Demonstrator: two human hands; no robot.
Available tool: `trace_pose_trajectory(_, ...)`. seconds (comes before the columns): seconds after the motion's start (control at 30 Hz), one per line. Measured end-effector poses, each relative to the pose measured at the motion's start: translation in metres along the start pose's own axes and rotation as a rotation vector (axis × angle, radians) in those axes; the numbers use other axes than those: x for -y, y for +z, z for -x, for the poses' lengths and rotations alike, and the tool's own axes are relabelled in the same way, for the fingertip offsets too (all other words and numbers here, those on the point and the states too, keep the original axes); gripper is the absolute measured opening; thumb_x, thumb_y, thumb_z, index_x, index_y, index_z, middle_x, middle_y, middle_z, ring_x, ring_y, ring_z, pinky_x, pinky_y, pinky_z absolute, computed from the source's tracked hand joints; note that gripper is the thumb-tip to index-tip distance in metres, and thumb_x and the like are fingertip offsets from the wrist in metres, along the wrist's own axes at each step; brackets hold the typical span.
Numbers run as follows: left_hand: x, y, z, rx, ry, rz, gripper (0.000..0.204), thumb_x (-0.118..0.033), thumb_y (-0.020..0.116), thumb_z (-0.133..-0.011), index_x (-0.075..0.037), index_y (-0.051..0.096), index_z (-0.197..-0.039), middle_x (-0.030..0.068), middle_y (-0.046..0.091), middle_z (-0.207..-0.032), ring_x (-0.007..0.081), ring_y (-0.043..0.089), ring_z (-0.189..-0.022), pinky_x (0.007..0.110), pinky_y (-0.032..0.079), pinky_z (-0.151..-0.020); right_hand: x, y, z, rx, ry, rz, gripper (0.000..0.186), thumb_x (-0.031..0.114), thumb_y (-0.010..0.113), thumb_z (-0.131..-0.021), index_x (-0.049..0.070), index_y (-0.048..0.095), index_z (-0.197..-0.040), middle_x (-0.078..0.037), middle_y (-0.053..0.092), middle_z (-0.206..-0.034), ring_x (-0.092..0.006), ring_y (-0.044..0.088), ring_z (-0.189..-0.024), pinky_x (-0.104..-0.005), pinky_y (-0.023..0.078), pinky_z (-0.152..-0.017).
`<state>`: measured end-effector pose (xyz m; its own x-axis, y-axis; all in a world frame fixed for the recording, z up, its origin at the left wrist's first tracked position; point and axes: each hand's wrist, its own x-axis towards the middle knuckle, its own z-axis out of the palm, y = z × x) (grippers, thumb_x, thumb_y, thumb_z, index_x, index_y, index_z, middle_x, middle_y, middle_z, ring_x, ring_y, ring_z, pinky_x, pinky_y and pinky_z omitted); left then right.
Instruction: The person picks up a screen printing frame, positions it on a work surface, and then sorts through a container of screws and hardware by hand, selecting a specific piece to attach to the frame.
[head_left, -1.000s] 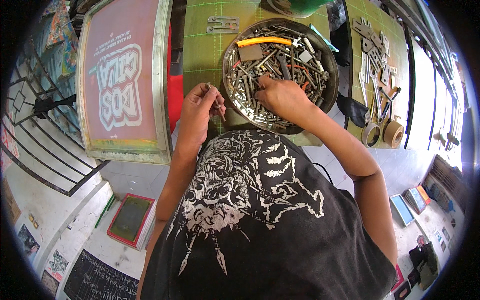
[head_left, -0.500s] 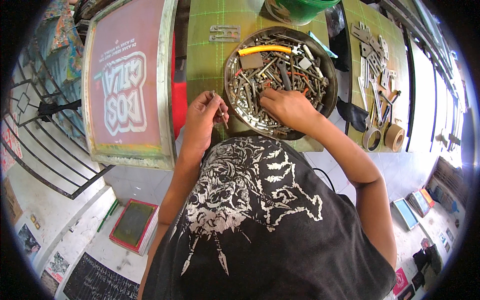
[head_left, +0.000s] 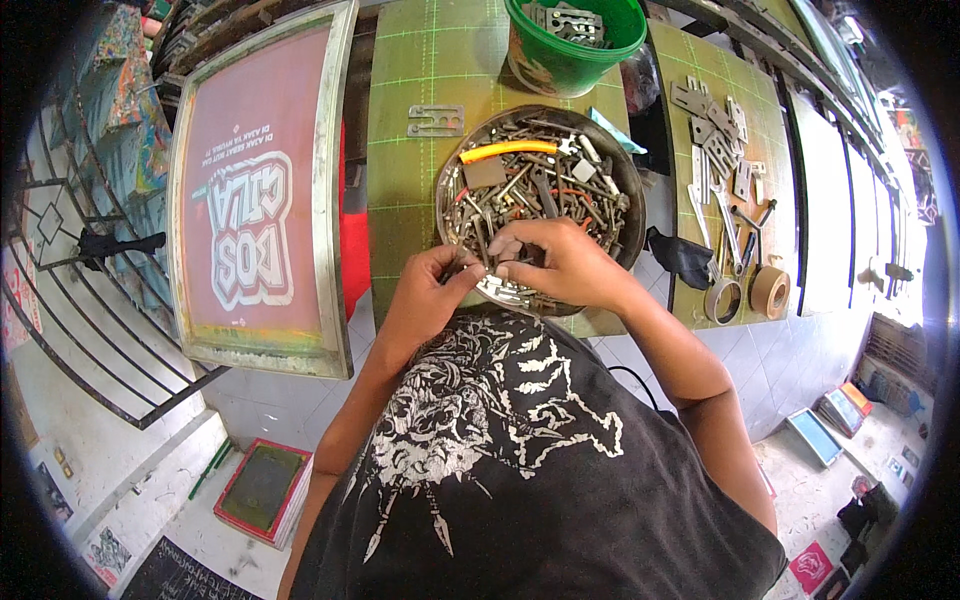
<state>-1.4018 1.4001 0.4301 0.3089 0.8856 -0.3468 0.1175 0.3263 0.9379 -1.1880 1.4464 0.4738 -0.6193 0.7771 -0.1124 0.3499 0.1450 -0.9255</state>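
Observation:
My left hand (head_left: 435, 285) and my right hand (head_left: 545, 260) meet fingertip to fingertip over the near edge of a round metal pan (head_left: 637, 205). The left is pinched on a small bolt, largely hidden; the right's fingers are curled, and what they hold is unclear. The pan holds several bolts, screws and small fittings, with an orange tube (head_left: 508, 149), a grey square plate (head_left: 484, 172) and a dark wrench (head_left: 544, 190) on top. A slotted metal plate (head_left: 435, 120) lies behind it at the left on the green gridded board (head_left: 410, 60).
A green bucket (head_left: 585, 60) of metal plates stands behind the pan. A framed printing screen (head_left: 340, 250) is at left. Right are metal brackets (head_left: 705, 115), wrenches (head_left: 728, 225), tape rolls (head_left: 768, 293) and a black cloth (head_left: 682, 258). Black bars (head_left: 60, 320) line the left.
My two hands have come together at the pan's near edge; the left moved right to the right hand's fingertips. The whole view has shifted, with the bench lower and more of the bucket showing.

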Motion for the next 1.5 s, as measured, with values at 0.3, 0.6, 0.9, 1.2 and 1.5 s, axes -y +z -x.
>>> trace_pose_trajectory(0.3,0.004,-0.003,0.009,-0.057,-0.103,0.100,0.014,-0.015,0.060,-0.090,-0.005,0.058,-0.080,-0.0072,0.045,-0.062,0.0019,0.036,-0.053,0.020,0.028,-0.048,-0.059,-0.014,-0.067,-0.368,-0.097,0.715,0.040,0.028,0.065,-0.081,0.001,0.057,-0.108,-0.016,0.061,-0.106,-0.0332,0.064,-0.081,-0.0392,0.053,-0.066)
trace_pose_trajectory(0.6,0.017,-0.015,0.015,-0.132,-0.167,0.279,0.015,-0.017,0.059,-0.092,-0.007,0.055,-0.082,-0.0071,0.039,-0.059,0.0029,0.031,-0.050,0.021,0.023,-0.045,-0.064,-0.007,-0.047,-0.180,0.001,0.796,0.035,0.021,0.065,-0.080,0.011,0.054,-0.112,-0.012,0.058,-0.109,-0.0323,0.065,-0.075,-0.0399,0.053,-0.060)
trace_pose_trajectory(0.9,0.020,-0.021,0.016,-0.155,-0.176,0.360,0.015,-0.019,0.060,-0.091,-0.009,0.055,-0.082,-0.0071,0.040,-0.059,0.0029,0.032,-0.049,0.020,0.024,-0.045,-0.049,-0.019,-0.027,0.065,-0.021,0.826,0.046,0.024,0.067,-0.076,0.011,0.054,-0.119,-0.012,0.058,-0.102,-0.0323,0.064,-0.078,-0.0406,0.052,-0.066)
trace_pose_trajectory(1.2,0.018,-0.023,0.013,-0.162,-0.157,0.360,0.014,-0.019,0.059,-0.091,-0.008,0.055,-0.084,-0.0069,0.039,-0.059,0.0033,0.032,-0.049,0.020,0.024,-0.045,-0.036,-0.003,-0.044,0.108,0.028,0.822,0.061,0.043,0.071,-0.073,0.011,0.052,-0.122,-0.010,0.048,-0.135,-0.0339,0.065,-0.079,-0.0421,0.053,-0.065)
trace_pose_trajectory(1.5,0.025,-0.028,0.016,-0.259,-0.152,0.508,0.015,-0.018,0.062,-0.089,-0.007,0.057,-0.081,-0.0073,0.039,-0.056,0.0030,0.031,-0.048,0.021,0.024,-0.045,-0.028,-0.029,-0.034,0.181,0.015,0.802,0.037,0.031,0.064,-0.081,0.010,0.059,-0.111,-0.010,0.065,-0.094,-0.0312,0.066,-0.079,-0.0420,0.054,-0.066)
